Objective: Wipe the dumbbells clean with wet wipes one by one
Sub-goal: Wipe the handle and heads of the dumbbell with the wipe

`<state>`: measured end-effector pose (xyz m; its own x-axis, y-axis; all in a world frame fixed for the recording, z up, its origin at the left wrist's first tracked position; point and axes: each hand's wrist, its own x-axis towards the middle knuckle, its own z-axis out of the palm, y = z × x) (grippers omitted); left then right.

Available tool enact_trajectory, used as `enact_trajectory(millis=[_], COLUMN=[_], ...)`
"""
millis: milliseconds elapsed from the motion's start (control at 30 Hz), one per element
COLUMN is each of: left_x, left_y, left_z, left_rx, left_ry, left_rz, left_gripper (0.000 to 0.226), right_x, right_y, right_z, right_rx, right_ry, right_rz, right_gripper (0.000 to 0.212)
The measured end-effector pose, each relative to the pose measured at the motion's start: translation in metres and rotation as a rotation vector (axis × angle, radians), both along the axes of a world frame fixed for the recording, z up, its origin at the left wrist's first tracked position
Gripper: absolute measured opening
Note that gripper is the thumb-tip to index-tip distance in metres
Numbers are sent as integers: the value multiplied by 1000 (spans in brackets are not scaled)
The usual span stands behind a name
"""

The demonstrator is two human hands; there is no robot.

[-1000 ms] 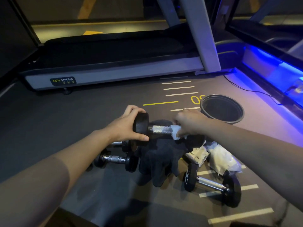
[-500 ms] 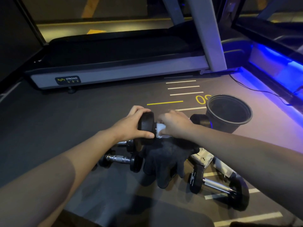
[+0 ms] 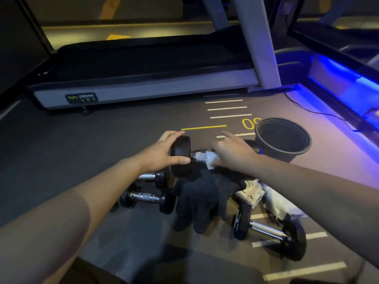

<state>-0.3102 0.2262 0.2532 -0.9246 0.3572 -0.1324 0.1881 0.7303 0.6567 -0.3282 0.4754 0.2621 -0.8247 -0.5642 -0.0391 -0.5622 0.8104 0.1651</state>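
Observation:
My left hand point(image 3: 162, 152) grips the left black head of a dumbbell point(image 3: 181, 153) held above the floor. My right hand point(image 3: 233, 153) wraps a white wet wipe point(image 3: 211, 159) around its knurled chrome handle, covering the right part of the bar. The dumbbell's right head is mostly hidden behind that hand. A small dumbbell point(image 3: 147, 198) lies on the floor below my left wrist, another point(image 3: 150, 177) lies partly hidden just above it, and a larger one point(image 3: 268, 232) rests at the lower right.
A dark cloth or glove point(image 3: 203, 199) lies under the held dumbbell. White wipe packaging point(image 3: 264, 197) sits beside it. A black round bin point(image 3: 283, 138) stands right of my hands. A treadmill point(image 3: 143, 83) spans the back; a cable point(image 3: 320, 113) runs along the blue-lit right edge.
My right hand slid the wipe left along the handle toward the left head, then back a little to the right. My left hand kept its grip; the view drifted slightly.

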Motion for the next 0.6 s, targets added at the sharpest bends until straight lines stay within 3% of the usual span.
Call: enact_trajectory(millis=[233,333,467,600], left_x=[-5,-3,0,2], left_y=[1,0,-2,-1], left_z=[-2,-3,-4,-3], left_rx=[49,88,78,59], left_ry=[-79,-152,-156,-192], left_rz=[31,50,74,119], left_gripper=[100,88,91,107], right_x=[0,1,5,6], right_y=[33,33,25,7], right_z=[0,-4,3,16], right_rx=[50,7,-152,-444], right_ry=[8,-8,-33,-58], right_rz=[-46,-68,-127,-165], right_gripper=[43,42,28,22])
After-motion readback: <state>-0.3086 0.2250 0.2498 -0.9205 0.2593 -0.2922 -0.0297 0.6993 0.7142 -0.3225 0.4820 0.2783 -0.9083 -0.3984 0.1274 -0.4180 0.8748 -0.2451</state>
